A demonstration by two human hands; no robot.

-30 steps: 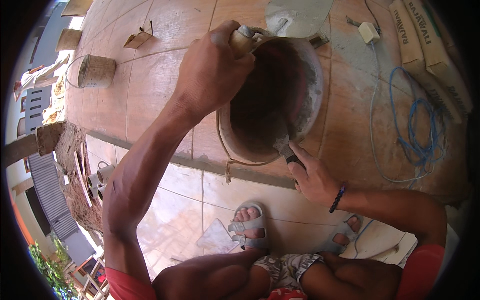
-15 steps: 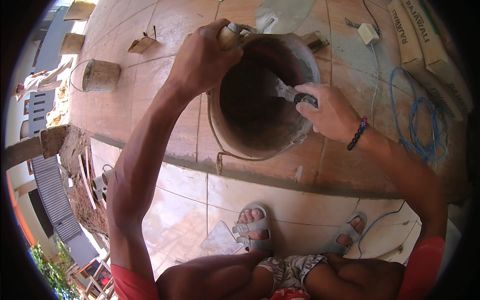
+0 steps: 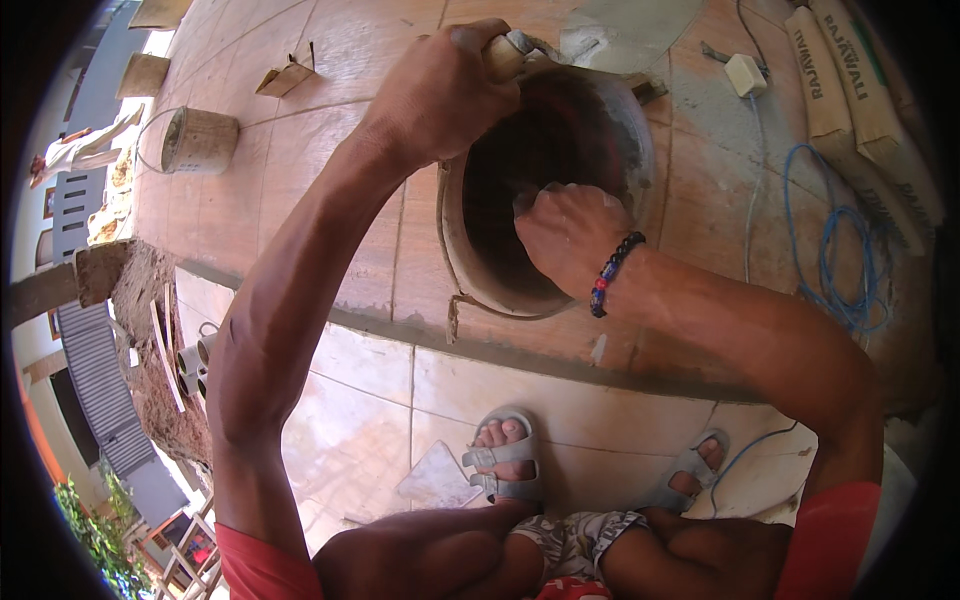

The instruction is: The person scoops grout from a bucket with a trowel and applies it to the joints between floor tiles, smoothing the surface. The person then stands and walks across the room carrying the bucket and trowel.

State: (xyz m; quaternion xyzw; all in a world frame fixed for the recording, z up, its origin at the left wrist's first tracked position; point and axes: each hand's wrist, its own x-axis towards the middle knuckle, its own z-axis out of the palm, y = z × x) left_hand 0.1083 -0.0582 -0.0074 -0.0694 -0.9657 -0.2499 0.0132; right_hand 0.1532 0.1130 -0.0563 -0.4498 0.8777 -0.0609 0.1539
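Just below the left hand (image 3: 440,90), clenched on its far rim, lies the tilted bucket (image 3: 640,150), mouth toward the person; the right hand (image 3: 565,235), fisted, reaches inside, its contents hidden.

Bare tiles (image 3: 330,150) left of bucket (image 3: 455,250) — cable (image 3: 830,240), sacks (image 3: 860,100) crowd right.

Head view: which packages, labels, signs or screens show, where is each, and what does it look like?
Sacks: two long tan paper sacks lying side by side on the tiled floor at far right, with dark lettering and a green and red mark.
Cardboard piece: small folded brown scrap, far left on the floor.
No signs or screens in view.
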